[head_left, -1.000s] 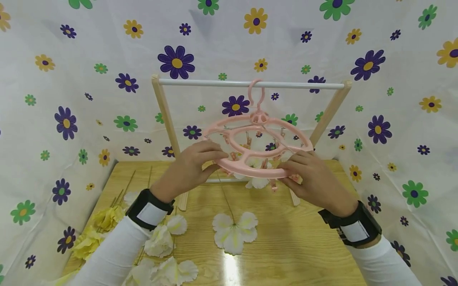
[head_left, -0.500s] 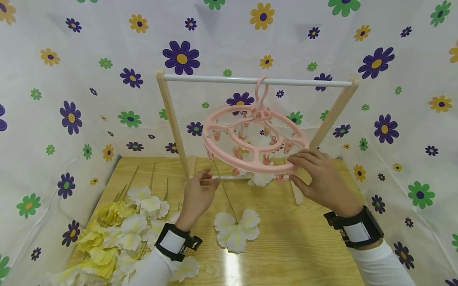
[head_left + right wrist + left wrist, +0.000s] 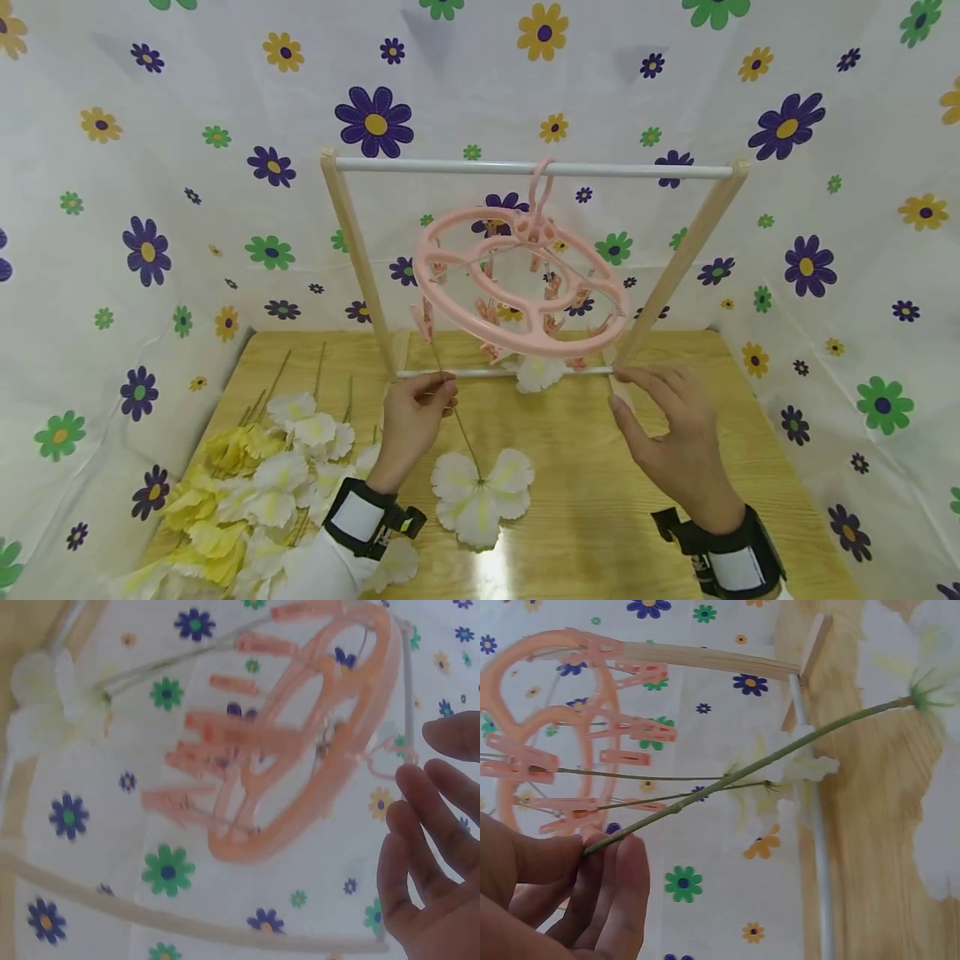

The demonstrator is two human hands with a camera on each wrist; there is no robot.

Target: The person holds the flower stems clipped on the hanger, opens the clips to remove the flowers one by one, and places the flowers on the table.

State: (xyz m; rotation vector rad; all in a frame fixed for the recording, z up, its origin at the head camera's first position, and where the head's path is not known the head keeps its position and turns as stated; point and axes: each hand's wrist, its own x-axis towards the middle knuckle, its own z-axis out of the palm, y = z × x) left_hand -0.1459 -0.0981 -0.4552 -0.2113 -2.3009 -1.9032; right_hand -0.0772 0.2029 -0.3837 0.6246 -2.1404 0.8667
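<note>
My left hand (image 3: 416, 421) pinches the green stem (image 3: 780, 754) of a white artificial flower (image 3: 482, 500) between thumb and fingers. The bloom hangs low over the table, and the stem's upper part runs toward a pink clip (image 3: 424, 320) on the left of a round pink clip hanger (image 3: 495, 332). That hanger hooks over a white bar (image 3: 442, 167) and tilts down to the right. Another white flower (image 3: 540, 372) hangs from clips behind it, its stems seen in the left wrist view. My right hand (image 3: 675, 433), fingers spread and holding nothing, is below the hanger's right side.
Wooden posts (image 3: 352, 250) carry the bar, with a lower white rod (image 3: 480, 372) near the table. White and yellow artificial flowers (image 3: 262, 483) lie piled at the left on the wooden table (image 3: 615, 517). A flower-patterned sheet (image 3: 225, 108) surrounds it.
Both hands have left the hanger's rim. My left hand moved down and took hold of the flower stem; my right dropped away. The hanger has turned and now tilts to the right.
</note>
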